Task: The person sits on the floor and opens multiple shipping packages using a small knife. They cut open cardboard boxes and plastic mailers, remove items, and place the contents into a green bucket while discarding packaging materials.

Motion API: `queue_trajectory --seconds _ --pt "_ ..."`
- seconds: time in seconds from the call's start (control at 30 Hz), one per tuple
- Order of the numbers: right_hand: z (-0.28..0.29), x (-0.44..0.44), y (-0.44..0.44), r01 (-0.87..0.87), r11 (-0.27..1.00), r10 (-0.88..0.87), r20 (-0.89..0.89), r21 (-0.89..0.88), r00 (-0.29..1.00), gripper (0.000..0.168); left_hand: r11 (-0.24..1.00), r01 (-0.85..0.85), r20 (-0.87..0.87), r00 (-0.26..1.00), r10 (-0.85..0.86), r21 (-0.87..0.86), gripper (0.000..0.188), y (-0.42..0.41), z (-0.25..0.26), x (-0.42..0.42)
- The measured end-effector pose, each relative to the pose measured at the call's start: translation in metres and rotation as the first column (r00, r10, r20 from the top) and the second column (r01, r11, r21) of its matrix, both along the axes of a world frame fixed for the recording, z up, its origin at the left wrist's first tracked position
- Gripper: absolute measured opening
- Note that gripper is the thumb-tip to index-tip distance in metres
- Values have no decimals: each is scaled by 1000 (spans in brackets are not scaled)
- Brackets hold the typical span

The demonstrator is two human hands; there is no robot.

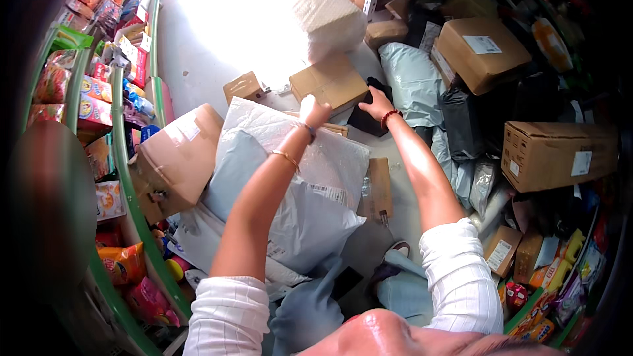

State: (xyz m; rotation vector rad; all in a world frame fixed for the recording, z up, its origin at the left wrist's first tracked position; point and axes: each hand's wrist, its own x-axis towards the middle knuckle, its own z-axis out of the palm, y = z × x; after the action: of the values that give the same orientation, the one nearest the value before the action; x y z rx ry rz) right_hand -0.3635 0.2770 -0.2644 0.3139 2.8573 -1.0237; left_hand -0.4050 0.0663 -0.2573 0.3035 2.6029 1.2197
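Observation:
A brown cardboard box lies on the floor ahead of me. My left hand is at its near edge, fingers partly curled; whether they grip the box is not clear. Beside the box's right corner, my right hand has thumb and fingers spread over a black plastic parcel. No firm hold shows there. Under my left forearm rests a large white bubble-wrap mailer, overlapped by a white poly mailer with a printed label. A smaller carton sits left of the brown box.
Shelves with green edges and packaged snacks line the left. A large carton leans near them. At right, poly parcels, a taped box and a long carton are piled up. A bubble-wrapped package stands farther off.

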Motion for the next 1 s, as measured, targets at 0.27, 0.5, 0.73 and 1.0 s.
queue_trajectory --seconds 0.27,0.5,0.73,1.0 --pt "-70 -38 28 135 862 -154 1 -488 988 44 710 -585 751 649 120 392 54 2 -7 -50" --pt "19 7 32 267 860 -373 -181 -435 910 39 700 -468 634 773 29 540 80 47 88 -28" --pt "142 189 48 520 844 -536 -268 -135 801 32 952 127 371 900 -228 278 91 102 134 102" --pt "178 265 53 590 713 -558 -202 380 805 44 631 435 570 279 -773 643 69 117 124 232"
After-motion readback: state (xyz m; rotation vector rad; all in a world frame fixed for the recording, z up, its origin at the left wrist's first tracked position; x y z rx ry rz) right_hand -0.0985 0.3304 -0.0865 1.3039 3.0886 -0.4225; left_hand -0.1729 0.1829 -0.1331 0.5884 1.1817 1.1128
